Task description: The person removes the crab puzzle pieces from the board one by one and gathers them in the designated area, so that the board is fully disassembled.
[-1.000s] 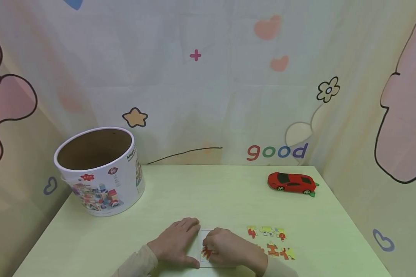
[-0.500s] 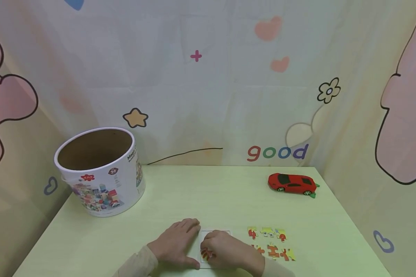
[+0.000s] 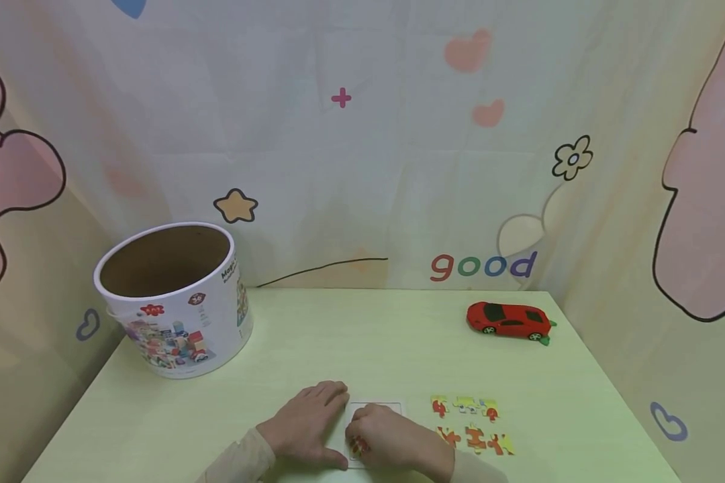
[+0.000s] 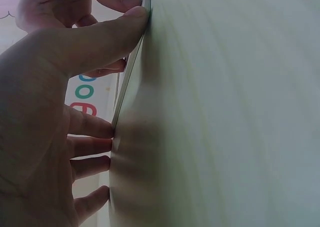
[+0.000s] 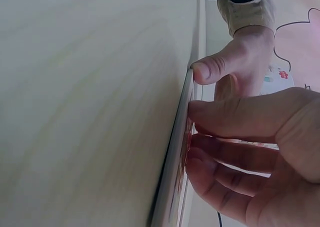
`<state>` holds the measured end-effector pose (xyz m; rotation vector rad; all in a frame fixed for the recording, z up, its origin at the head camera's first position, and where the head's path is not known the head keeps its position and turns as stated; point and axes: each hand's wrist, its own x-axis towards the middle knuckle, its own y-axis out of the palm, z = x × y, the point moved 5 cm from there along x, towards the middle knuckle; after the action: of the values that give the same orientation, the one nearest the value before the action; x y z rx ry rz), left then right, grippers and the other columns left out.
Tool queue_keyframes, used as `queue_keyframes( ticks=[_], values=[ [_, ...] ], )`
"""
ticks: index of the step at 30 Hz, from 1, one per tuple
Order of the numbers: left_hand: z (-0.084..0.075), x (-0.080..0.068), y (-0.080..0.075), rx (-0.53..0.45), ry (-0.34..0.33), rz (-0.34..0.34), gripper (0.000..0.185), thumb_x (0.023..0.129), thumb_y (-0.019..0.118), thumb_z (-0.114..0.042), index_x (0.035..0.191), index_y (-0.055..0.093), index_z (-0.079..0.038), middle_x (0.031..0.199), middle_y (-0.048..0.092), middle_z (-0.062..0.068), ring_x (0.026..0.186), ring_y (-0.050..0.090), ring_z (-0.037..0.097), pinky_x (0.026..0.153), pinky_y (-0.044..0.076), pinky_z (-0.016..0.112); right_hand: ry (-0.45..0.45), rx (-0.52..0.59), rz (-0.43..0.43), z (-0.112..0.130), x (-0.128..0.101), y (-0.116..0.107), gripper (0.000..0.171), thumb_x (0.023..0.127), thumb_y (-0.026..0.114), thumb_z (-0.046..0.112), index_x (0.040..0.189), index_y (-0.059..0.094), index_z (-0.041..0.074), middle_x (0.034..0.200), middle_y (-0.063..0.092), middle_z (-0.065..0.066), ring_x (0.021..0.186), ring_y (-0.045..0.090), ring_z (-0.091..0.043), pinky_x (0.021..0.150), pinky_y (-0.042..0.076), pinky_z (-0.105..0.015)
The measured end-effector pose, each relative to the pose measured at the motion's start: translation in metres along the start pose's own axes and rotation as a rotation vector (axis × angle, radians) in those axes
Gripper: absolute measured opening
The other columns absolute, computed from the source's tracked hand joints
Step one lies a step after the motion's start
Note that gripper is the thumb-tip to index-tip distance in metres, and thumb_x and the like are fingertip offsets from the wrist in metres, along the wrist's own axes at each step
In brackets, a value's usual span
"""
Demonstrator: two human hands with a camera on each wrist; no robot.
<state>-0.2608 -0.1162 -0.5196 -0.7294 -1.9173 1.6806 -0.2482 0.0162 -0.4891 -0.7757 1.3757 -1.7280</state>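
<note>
A person is putting a small red and yellow jigsaw piece [image 3: 359, 445] into a flat white puzzle tray [image 3: 376, 406] near the front edge of the pale green worktop [image 3: 362, 335]. The left hand [image 3: 307, 426] lies flat, fingers straight, and presses on the left side of the tray to keep it steady. The right hand [image 3: 394, 439] has its fingers bent over the piece and its grip holds the piece down on the tray. This looks like the fitting step. Next, I think the piece needs a gentle push until it sits flat. More loose red and yellow puzzle pieces [image 3: 472, 424] wait just right of the tray. A red toy car [image 3: 509, 318] and a round white cardboard tub [image 3: 174, 298] stand further back.
</note>
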Motion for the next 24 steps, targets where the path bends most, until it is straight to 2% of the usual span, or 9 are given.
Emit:
queue_keyframes(
  ticks=[7,12,16,24],
  values=[
    [0.0017,0.0013,0.0002,-0.014,0.006,-0.010,0.102,0.076,0.049,-0.084,0.142,0.044,-0.006,0.148,0.042,0.010,0.138,0.038,0.027,0.111,0.040,0.046,0.034,-0.007,0.018,0.0017,0.0007,0.0009,0.008,0.083,0.073,0.017,0.089,0.073,0.022,0.082,0.061,0.015,0.076,0.052,0.003,0.077,0.048,-0.013],
    [-0.0010,-0.0023,0.0054,-0.013,-0.002,-0.004,0.103,0.075,0.047,-0.085,0.141,0.044,-0.006,0.148,0.041,0.009,0.138,0.038,0.026,0.110,0.040,0.046,0.061,0.071,0.078,0.0030,-0.0003,0.0054,0.012,0.085,0.074,0.026,0.097,0.073,0.022,0.083,0.060,0.018,0.075,0.051,0.003,0.077,0.049,-0.014],
    [-0.0037,-0.0042,0.0050,0.000,0.010,-0.015,0.101,0.077,0.048,-0.084,0.141,0.044,-0.006,0.148,0.041,0.009,0.137,0.039,0.026,0.109,0.041,0.046,0.070,0.101,0.105,0.0036,0.0003,0.0063,0.013,0.088,0.072,0.025,0.100,0.073,0.021,0.085,0.060,0.017,0.075,0.051,0.003,0.076,0.050,-0.014],
    [-0.0036,-0.0022,-0.0020,0.005,0.013,-0.031,0.097,0.077,0.052,-0.080,0.140,0.045,-0.006,0.146,0.042,0.009,0.136,0.039,0.025,0.109,0.041,0.046,0.039,-0.009,0.063,0.0054,0.0016,0.0009,0.021,0.083,0.076,0.028,0.102,0.069,0.021,0.085,0.056,0.016,0.074,0.048,0.002,0.075,0.048,-0.013]
  ],
)
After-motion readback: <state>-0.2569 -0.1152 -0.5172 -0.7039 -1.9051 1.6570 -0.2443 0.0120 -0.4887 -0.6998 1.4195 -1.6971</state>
